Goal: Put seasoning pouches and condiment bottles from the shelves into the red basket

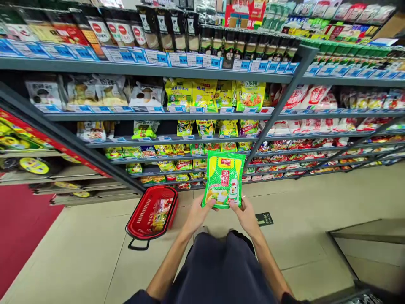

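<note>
A green and yellow seasoning packet [224, 179] is held up in front of me, its printed front facing my eyes. My left hand [199, 213] grips its lower left corner, thumb on the front. At the lower right corner, my right hand [245, 213] pinches it the same way. The fingers behind the packet are mostly hidden. On the floor to the left stands a red shopping basket [142, 213], its black handle folded outward. Inside it lies a packaged item [160, 215] in yellow and red wrapping.
Shelves [190, 114] of bagged seasonings run across the front, with spice jars [158, 31] on the upper level. A slanted shelf post [278, 107] divides them. Another display [28, 164] stands at left. A dark floor sign [264, 219] lies right of my feet.
</note>
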`<state>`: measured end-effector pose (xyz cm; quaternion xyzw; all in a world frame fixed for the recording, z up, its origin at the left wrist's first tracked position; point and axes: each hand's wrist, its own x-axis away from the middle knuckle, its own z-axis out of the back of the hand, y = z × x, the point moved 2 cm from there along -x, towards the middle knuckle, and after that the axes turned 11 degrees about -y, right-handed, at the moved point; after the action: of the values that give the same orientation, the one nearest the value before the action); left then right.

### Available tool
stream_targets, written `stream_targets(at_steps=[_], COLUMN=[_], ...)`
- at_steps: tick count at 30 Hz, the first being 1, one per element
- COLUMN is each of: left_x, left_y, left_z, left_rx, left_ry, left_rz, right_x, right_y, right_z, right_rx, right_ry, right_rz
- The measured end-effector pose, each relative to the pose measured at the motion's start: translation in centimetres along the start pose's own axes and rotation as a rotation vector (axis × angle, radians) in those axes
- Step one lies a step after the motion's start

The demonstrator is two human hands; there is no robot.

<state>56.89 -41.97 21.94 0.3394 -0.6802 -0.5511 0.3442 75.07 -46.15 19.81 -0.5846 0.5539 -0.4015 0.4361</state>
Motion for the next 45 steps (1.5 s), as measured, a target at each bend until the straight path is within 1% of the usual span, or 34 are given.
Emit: stream_targets(at_steps=[3, 5, 8, 11, 14, 17, 21, 24, 27, 30, 33, 35, 38, 42, 45], left_x=[-0.3, -1.0, -2.5, -3.9, -4.6, -4.4, -3.6, -3.1, -2.7, -2.3, -1.7, -1.0, 0.3, 2.8, 4.8], left_y=[-0.4, -0.9, -2.2, -3.9, -5.4, -6.1, -6.3, -6.4, -6.7, -7.0, -7.0, -6.8, -6.3, -6.1, -6.4], left_z=[-1.7, -3.7, -7.7, -11.8, -14.7, -16.5, -17.5, -17.4, -16.9, -16.0, -14.7, -13.5, -11.2, -7.8, -5.3], left_rx=[0.001, 0.012, -0.005, -0.017, 0.004, 0.016, 0.044, 0.025, 0.017, 0.021, 0.018, 0.017, 0.009, 0.035, 0.096], left_ry=[0.067, 0.101, 0.115, 0.122, 0.138, 0.177, 0.238, 0.273, 0.301, 0.312, 0.303, 0.286, 0.252, 0.223, 0.239], left_rz=[0.003, 0.008, 0.030, 0.059, 0.060, 0.059, 0.068, 0.054, 0.070, 0.124, 0.180, 0.207, 0.218, 0.264, 0.310], right_x=[-0.1, 0.4, 1.8, 3.2, 4.0, 4.2, 4.1, 3.8, 3.5, 3.2, 3.1, 3.1, 3.4, 4.3, 4.6], right_y=[-0.4, -0.8, -0.9, -0.2, 0.4, 0.3, -0.3, -0.4, -0.4, -0.1, 0.5, 0.9, 1.7, 2.6, 3.3], right_z=[1.4, 3.3, 7.4, 12.0, 15.6, 17.4, 18.0, 17.6, 16.9, 16.1, 14.8, 13.6, 11.2, 7.1, 4.0], right_rx=[-0.019, -0.024, -0.042, -0.064, -0.065, -0.069, -0.088, -0.085, -0.091, -0.101, -0.102, -0.103, -0.092, -0.040, -0.015], right_ry=[-0.032, -0.051, -0.033, 0.013, -0.016, -0.109, -0.212, -0.257, -0.287, -0.286, -0.276, -0.266, -0.247, -0.220, -0.198], right_rz=[0.009, 0.002, -0.014, -0.051, -0.092, -0.123, -0.140, -0.139, -0.142, -0.146, -0.152, -0.157, -0.179, -0.224, -0.234])
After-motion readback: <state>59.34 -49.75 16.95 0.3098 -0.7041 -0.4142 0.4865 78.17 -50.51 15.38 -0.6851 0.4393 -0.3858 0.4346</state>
